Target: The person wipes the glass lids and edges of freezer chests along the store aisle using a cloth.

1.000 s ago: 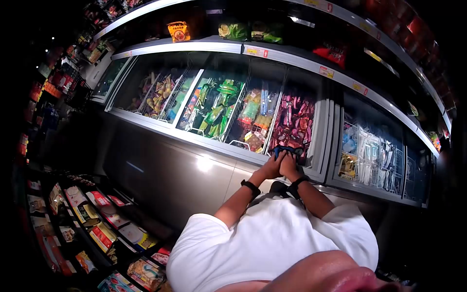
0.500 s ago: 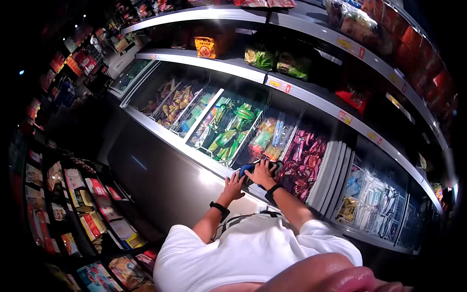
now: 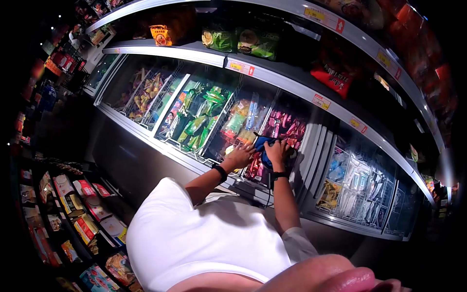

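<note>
Over the freezer's front part, my right hand (image 3: 276,152) grips a blue and black cloth-like item (image 3: 262,144). Fingers of my left hand (image 3: 241,155) reach toward the item's left side; whether they pinch it is not clear. Beneath both hands lie pink-wrapped packs (image 3: 279,125) in a freezer basket. Green packs (image 3: 197,119) fill the basket to the left, with mixed colourful bags (image 3: 237,121) between. Each wrist has a black band.
The freezer's front rim (image 3: 181,158) runs below the baskets. Above is a shelf edge (image 3: 272,80) with price tags, holding green bags (image 3: 258,44) and a red bag (image 3: 332,78). Another freezer section (image 3: 357,180) is at right. Boxed goods (image 3: 85,228) line the lower left.
My hands and the blue item have moved forward from the freezer's front edge to over the pink packs. The camera view has shifted too.
</note>
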Demonstrator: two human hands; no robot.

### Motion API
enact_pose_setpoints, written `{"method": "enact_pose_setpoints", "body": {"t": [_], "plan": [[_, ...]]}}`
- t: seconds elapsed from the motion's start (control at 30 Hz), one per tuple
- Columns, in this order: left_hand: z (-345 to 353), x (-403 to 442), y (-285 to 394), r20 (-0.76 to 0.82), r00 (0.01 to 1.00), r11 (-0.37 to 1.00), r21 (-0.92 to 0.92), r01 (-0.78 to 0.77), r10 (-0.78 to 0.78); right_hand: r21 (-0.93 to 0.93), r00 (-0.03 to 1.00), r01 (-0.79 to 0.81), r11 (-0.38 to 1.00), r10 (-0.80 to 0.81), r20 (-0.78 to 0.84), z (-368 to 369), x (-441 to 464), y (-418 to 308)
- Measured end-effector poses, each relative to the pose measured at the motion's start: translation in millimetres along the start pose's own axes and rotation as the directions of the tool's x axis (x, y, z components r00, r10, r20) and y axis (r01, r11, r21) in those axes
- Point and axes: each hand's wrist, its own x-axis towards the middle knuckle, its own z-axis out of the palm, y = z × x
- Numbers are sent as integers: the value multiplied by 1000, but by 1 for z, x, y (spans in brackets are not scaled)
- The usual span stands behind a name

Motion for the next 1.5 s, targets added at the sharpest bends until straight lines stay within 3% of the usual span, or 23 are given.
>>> {"method": "enact_pose_setpoints", "body": {"t": [0.07, 0.13, 0.2, 0.27, 0.33, 0.43, 0.47, 0.53, 0.57, 0.6, 0.67, 0.73, 0.8, 0.87, 0.97, 1.0, 1.07, 1.13, 1.27, 1.33, 1.37, 1.4, 1.5], "plan": [[11, 24, 39, 17, 993, 992, 44, -121, 120, -86, 992, -112, 990, 107, -63, -5, 3, 36], [19, 35, 70, -85, 988, 991, -21, -135, 133, -118, 987, -159, 980, 155, -46, -9, -1, 68], [32, 39, 87, -154, 982, 993, 48, -106, 113, -192, 993, -115, 975, 117, -2, -8, -7, 99], [11, 35, 90, -45, 991, 992, 23, -123, 124, -154, 971, -174, 973, 196, 138, -29, -15, 93], [23, 36, 70, -123, 983, 989, -23, -143, 140, -196, 954, -206, 959, 242, 180, -32, -24, 82], [20, 33, 26, -88, 913, 914, -52, -403, 397, -302, 909, -293, 907, 363, 207, -22, -31, 68], [20, 26, 7, -222, 811, 824, -53, -565, 542, -265, 875, -331, 906, 400, 273, -22, -33, 58], [8, 6, -14, 99, 890, 888, -182, -423, 444, -325, 829, -367, 871, 465, 309, -14, -45, 23], [4, -15, -28, -20, 910, 885, -224, -408, 415, -302, 791, -362, 882, 462, 402, -11, -49, 3], [-26, -42, -44, 66, 898, 880, -243, -408, 434, -293, 777, -321, 901, 427, 463, 3, -55, -13], [-28, -74, -83, 137, 902, 902, -209, -378, 410, -349, 826, -248, 904, 385, 411, 35, -66, -57], [-19, -107, -132, -101, 905, 830, -367, -420, 414, -426, 863, -199, 883, 363, 350, 69, -72, -106], [-23, -134, -183, -79, 906, 856, -303, -419, 415, -372, 872, -96, 923, 258, 416, 86, -70, -166], [-38, -169, -225, -352, 850, 824, -277, -494, 392, -339, 875, 17, 940, 150, 460, 103, -66, -219], [-74, -215, -280, -164, 980, 944, -290, -160, 116, -270, 904, 252, 929, -127, 409, 139, -56, -283], [-84, -227, -293, -120, 993, 970, -243, -22, -8, -256, 892, 209, 944, -77, 445, 143, -52, -310], [-109, -247, -303, -28, 952, 933, -211, 293, -305, -240, 870, 347, 907, -215, 444, 167, -41, -349], [-108, -267, -315, -166, 867, 878, -182, 442, -470, -173, 830, 341, 924, -209, 517, 168, -36, -412], [-123, -314, -333, -85, 798, 800, -143, 583, -596, -108, 707, 525, 844, -361, 608, 216, -20, -489], [-130, -329, -342, 27, 807, 765, -302, 569, -590, -48, 679, 572, 819, -440, 587, 221, -23, -520], [-131, -331, -345, 31, 779, 730, -327, 600, -626, -25, 735, 536, 844, -452, 506, 230, -26, -526], [-132, -331, -348, 32, 754, 698, -354, 623, -656, -70, 725, 485, 872, -356, 589, 239, -23, -534], [-138, -315, -362, 126, 693, 627, -333, 704, -710, 25, 752, 412, 911, -356, 554, 235, -21, -535]]}}
